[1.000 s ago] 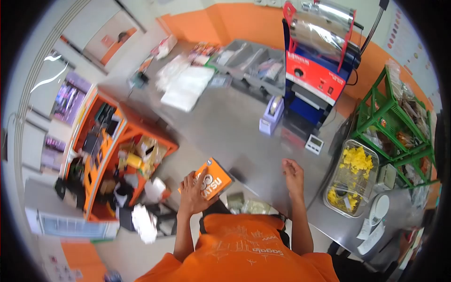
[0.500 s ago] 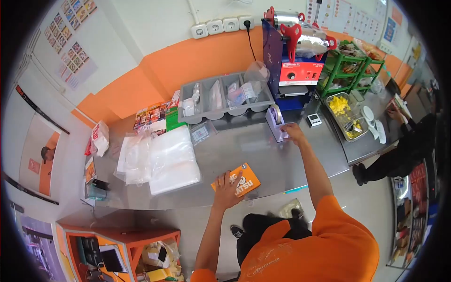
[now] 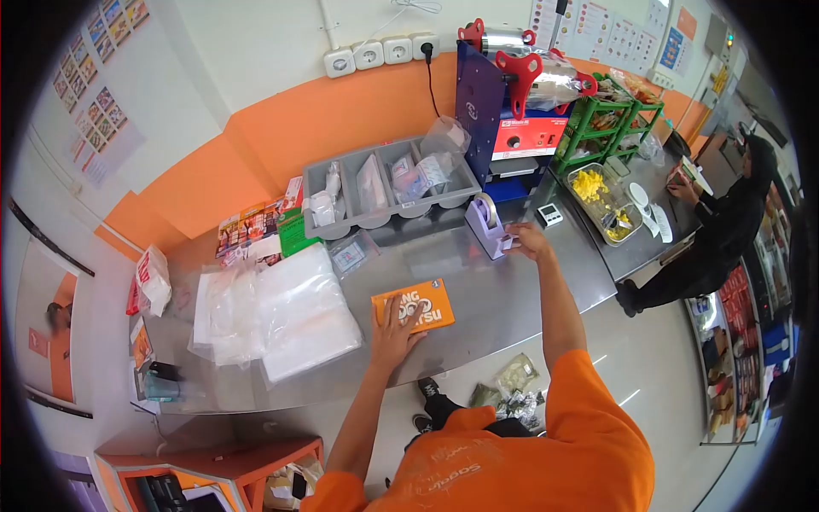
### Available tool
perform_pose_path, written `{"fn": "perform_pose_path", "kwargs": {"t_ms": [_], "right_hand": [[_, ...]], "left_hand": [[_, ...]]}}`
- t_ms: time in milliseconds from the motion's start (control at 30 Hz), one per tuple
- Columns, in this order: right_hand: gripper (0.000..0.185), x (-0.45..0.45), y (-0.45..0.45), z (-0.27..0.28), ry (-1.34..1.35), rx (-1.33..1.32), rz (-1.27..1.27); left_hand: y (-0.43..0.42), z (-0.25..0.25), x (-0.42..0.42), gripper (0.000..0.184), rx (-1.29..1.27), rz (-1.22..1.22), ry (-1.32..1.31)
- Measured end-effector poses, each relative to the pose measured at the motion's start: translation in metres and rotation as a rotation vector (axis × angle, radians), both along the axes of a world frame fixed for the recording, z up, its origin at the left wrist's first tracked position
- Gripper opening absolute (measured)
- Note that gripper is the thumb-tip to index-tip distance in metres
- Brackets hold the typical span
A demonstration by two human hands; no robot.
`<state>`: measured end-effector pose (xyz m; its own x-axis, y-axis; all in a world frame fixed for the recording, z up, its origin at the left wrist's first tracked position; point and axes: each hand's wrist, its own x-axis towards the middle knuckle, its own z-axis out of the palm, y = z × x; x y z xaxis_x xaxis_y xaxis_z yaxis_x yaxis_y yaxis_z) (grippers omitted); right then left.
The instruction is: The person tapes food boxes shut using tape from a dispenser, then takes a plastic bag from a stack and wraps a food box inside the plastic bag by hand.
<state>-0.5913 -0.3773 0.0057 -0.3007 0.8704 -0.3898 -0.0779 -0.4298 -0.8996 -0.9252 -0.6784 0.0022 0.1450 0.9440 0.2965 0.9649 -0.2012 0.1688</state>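
Observation:
An orange box (image 3: 437, 312) with white and dark lettering lies flat near the front edge of the steel counter. My left hand (image 3: 397, 334) rests on its left part, fingers stretched out and spread. Farther back and to the right stands a light purple tape dispenser (image 3: 488, 234) holding a roll of tape (image 3: 485, 210). At the dispenser's front end, my right hand (image 3: 531, 241) has its thumb and fingers closed in a pinch on the tape; the strip itself is too small to see clearly.
Clear plastic bags (image 3: 307, 311) cover the counter's left part. Behind are a grey divided bin (image 3: 392, 207) and a blue-and-red sealing machine (image 3: 520, 136). A small white timer (image 3: 549, 214) sits right of the dispenser. A person in black (image 3: 721, 230) works at the far right.
The view has shifted, and the box has turned slightly under my left hand. My right hand stays at the dispenser's front end. The person at the right shows more fully.

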Motion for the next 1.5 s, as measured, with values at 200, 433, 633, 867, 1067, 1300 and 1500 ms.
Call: {"fn": "perform_pose_path", "kwargs": {"t_ms": [200,433,633,867,1067,1300,1500], "right_hand": [[0.021,0.014,-0.034,-0.026,0.249,0.091,-0.088],[0.010,0.000,-0.058,-0.056,0.124,0.276,-0.224],[0.016,-0.008,-0.059,-0.092,-0.294,0.536,-0.275],[0.012,-0.062,-0.156,-0.024,-0.461,0.455,-0.349],[0.016,-0.145,-0.213,0.036,-0.281,0.205,0.143],[0.044,-0.170,-0.221,0.025,-0.222,0.170,0.210],[0.051,-0.177,-0.227,0.018,-0.254,0.131,0.145]], "left_hand": [[0.010,0.007,-0.002,0.068,-0.063,-0.031,-0.054],[0.012,-0.011,-0.019,0.059,0.032,-0.122,-0.146],[0.012,-0.034,-0.023,0.045,0.131,-0.116,-0.244],[0.019,-0.032,-0.019,0.038,0.230,-0.115,-0.255],[0.024,-0.036,-0.012,0.038,0.257,-0.114,-0.268],[0.023,-0.036,-0.017,0.038,0.266,-0.143,-0.400],[0.022,-0.045,-0.022,0.039,0.297,-0.194,-0.324]]}}
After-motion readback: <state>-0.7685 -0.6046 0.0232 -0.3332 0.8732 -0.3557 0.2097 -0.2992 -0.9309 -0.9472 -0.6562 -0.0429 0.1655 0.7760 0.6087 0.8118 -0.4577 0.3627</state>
